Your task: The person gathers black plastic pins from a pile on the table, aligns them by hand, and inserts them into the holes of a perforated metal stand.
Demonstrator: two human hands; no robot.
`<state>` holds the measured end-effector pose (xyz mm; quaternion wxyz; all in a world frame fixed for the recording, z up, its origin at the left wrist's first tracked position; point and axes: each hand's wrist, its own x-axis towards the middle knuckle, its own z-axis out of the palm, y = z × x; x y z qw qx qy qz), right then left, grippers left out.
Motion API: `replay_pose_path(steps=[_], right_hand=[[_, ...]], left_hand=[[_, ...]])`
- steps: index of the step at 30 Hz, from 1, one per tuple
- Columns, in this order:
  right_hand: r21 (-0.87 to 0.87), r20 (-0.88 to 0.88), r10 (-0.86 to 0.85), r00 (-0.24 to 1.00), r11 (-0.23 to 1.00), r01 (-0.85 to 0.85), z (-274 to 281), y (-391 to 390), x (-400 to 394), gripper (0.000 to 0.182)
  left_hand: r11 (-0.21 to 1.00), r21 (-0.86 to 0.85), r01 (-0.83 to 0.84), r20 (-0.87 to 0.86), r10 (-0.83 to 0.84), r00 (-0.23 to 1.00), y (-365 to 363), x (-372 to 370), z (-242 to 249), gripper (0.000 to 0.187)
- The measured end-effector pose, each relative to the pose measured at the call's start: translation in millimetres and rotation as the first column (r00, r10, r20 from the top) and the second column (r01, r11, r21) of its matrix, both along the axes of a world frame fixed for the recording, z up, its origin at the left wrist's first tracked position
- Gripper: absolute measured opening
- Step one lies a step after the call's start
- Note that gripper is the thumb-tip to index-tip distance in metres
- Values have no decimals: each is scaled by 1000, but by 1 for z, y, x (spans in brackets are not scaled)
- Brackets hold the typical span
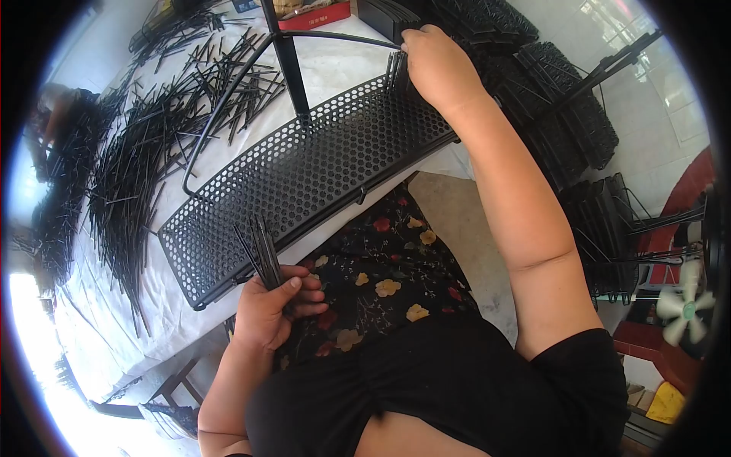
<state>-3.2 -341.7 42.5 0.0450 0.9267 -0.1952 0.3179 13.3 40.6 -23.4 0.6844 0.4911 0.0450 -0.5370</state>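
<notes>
A black perforated metal rack [304, 164] with a curved wire frame lies slantwise before me at the table's near edge. My left hand [276, 303], below the rack's left end, is closed around a bundle of thin black strips [263, 251] that point upward. At the rack's far right corner, my right hand [440, 67] has its fingers bent and pressed together near the end of the curved wire. What they pinch is hidden. Several thin black strips [394, 75] stand upright at that corner, just left of my right hand.
Loose black strips [152, 145] are heaped over the white-covered table [137, 343]. A red box [316, 17] stands at the back. Stacked black mesh racks [563, 99] crowd the right side. Lower right are a small fan [687, 308] and red furniture [640, 346]. A blurred person [57, 114] is at far left.
</notes>
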Motion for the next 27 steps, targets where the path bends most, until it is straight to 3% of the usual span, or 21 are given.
replay_pose_path(steps=[3,14,21,23,27], right_hand=[[24,-115,-28,993,999,31,6,-5,-9,15],[156,24,139,990,978,-142,11,-20,-25,13],[221,39,79,996,972,-86,18,-20,-38,14],[360,17,19,1000,932,-24,21,-19,-43,15],[194,186,76,980,975,-113,13,-14,-50,16]], left_hand=[[1000,0,-1,6,1,1000,0,0,-1,19],[1000,10,11,34,-11,999,-1,-3,0,18],[999,35,8,25,-9,1000,0,-4,3,19],[1000,31,5,15,-5,1000,-2,-5,5,21],[998,42,36,110,-40,993,-5,-7,12,28]])
